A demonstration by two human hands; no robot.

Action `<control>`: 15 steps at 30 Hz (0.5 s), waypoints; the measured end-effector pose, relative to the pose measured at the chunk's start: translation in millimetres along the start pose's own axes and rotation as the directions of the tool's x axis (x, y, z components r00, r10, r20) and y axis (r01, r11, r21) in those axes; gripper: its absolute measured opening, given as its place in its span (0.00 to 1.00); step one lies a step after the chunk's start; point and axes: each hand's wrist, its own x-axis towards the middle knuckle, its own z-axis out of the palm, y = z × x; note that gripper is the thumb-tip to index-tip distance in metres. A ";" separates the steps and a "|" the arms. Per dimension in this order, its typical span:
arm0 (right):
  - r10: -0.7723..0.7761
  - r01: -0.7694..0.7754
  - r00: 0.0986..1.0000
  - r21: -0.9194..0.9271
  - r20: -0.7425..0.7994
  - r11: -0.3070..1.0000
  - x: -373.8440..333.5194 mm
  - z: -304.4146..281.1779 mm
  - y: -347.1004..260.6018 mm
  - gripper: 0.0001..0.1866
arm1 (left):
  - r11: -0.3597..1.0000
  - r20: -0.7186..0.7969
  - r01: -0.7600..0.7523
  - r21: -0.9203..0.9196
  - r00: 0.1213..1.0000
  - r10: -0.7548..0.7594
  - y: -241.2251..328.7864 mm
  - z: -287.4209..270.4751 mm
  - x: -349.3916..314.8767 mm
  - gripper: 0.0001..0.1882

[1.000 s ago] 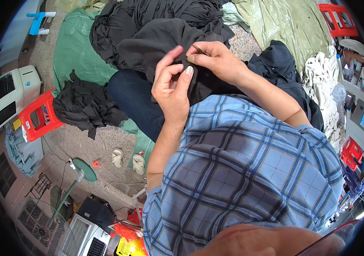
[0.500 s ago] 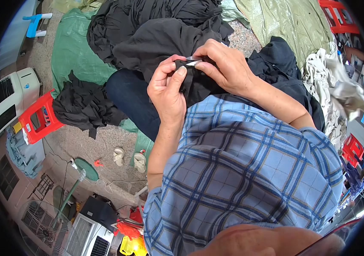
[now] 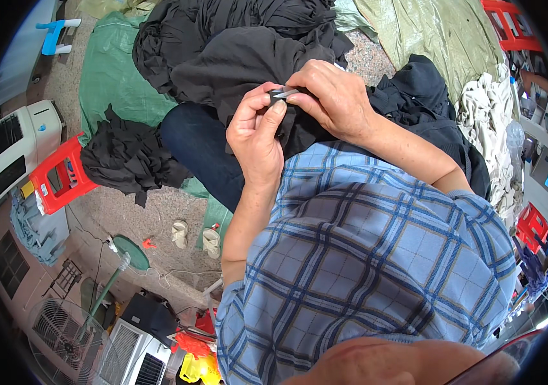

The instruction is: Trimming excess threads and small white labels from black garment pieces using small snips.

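Observation:
Small silver thread snips (image 3: 285, 93) sit in my right hand (image 3: 335, 99), pinched between thumb and fingers; their handle is mostly hidden in the palm. The blades point left at an edge of black cloth. My left hand (image 3: 258, 131) pinches that edge between thumb and fingertips, right beside the blades. The rest of the black garment (image 3: 242, 64) drapes from my hands over my lap and merges with a large dark heap beyond. Whether the blades touch a thread is too small to tell.
Black cloth (image 3: 126, 154) lies piled at the left, near a red stool (image 3: 62, 174). Darker garments (image 3: 415, 90) and white ones (image 3: 482, 122) are heaped at the right. Green sheeting (image 3: 120, 70) covers part of the floor. A fan (image 3: 65, 340) stands at the lower left.
Both hands have shifted slightly, the left a little to the right. The snips' blades look closer together. At the far right, a blurred pale cloth has gone from view.

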 end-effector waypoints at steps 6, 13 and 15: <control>0.046 -0.043 0.999 0.088 -0.025 0.995 -3.2 1.0 4.3 0.07 | 1.000 -0.005 0.008 -0.004 1.000 -0.008 2.6 3.0 0.9 0.05; 0.076 -0.074 0.997 0.085 -0.016 0.994 -5.2 -0.5 2.1 0.09 | 1.000 0.003 0.004 -0.007 1.000 -0.004 0.5 0.2 1.9 0.06; 0.043 -0.045 0.999 0.063 0.020 0.997 -4.9 -0.7 1.6 0.08 | 1.000 0.010 -0.010 -0.002 1.000 0.010 -0.3 0.3 2.2 0.06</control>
